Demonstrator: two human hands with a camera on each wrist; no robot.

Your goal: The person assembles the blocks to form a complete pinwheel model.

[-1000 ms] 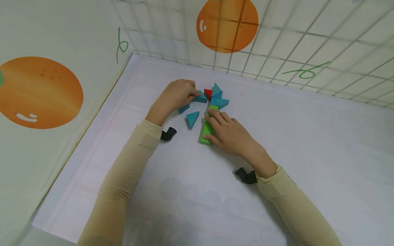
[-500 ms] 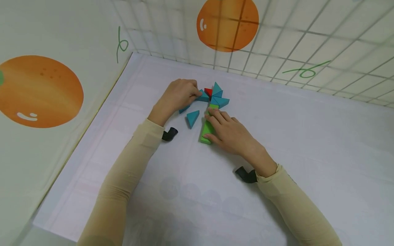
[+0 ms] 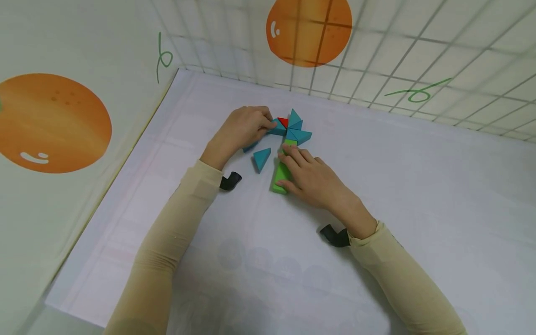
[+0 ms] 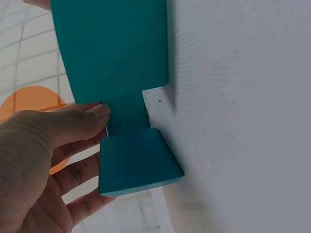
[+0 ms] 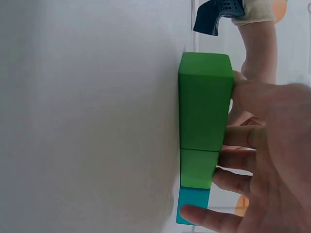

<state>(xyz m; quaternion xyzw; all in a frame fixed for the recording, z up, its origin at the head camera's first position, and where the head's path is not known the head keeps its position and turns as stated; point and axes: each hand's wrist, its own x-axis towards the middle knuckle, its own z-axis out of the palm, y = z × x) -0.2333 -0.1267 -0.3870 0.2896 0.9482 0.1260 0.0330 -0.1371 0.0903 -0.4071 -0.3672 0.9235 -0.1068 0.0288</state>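
Observation:
My left hand point(image 3: 247, 125) pinches a blue triangular block point(image 3: 277, 128) by its left end. That block lies against a small red triangular block point(image 3: 283, 122). My right hand point(image 3: 314, 179) rests on a row of green blocks point(image 3: 281, 173), fingers laid along them; in the right wrist view its index fingertip reaches over a blue block point(image 5: 194, 195) at the row's end. Above the green row, several blue triangular blocks point(image 3: 295, 122) fan out. A loose blue triangular block point(image 3: 261, 159) lies between the hands, and another blue block point(image 3: 250, 147) is partly hidden beneath my left hand.
A white sheet point(image 3: 259, 218) covers the table. Behind it rises a white wall with a grid pattern and a printed orange point(image 3: 310, 32); a second printed orange point(image 3: 52, 123) is on the left. Black curved pieces point(image 3: 231, 181) stick out at both wrists.
My left hand has slid the blue triangular block to the right, up against the red one. My right hand has stayed on the green blocks.

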